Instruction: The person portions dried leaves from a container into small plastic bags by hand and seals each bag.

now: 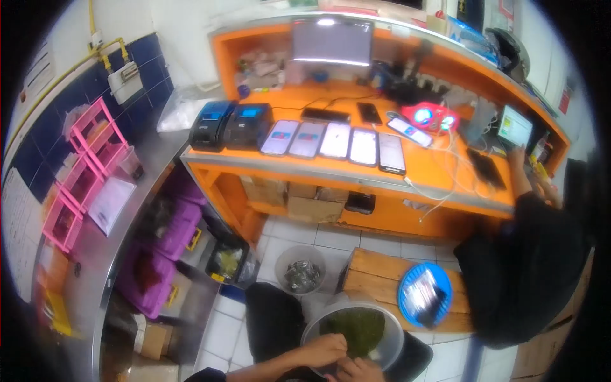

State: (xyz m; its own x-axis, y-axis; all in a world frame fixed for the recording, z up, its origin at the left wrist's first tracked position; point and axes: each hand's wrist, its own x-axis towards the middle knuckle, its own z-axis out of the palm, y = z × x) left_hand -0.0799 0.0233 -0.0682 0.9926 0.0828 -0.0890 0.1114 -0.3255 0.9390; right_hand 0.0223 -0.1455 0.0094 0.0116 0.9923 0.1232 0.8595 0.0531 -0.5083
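Observation:
My left hand reaches in from the lower left over a wide translucent tub. Its fingers are drawn together above the tub's near side. Close beside it, at the bottom edge, my right hand has its fingers bent inward toward the left one. Anything pinched between them is too small or hidden to make out. A mass of dark green leafy material fills much of the tub, with a small pale patch near its right side. The tub sits between my dark-clothed knees.
A clear bucket with small wrapped packets stands ahead. On a wooden crate rests a blue basket. An orange counter carries several phones and two black printers. A person in black sits at right, near a laptop.

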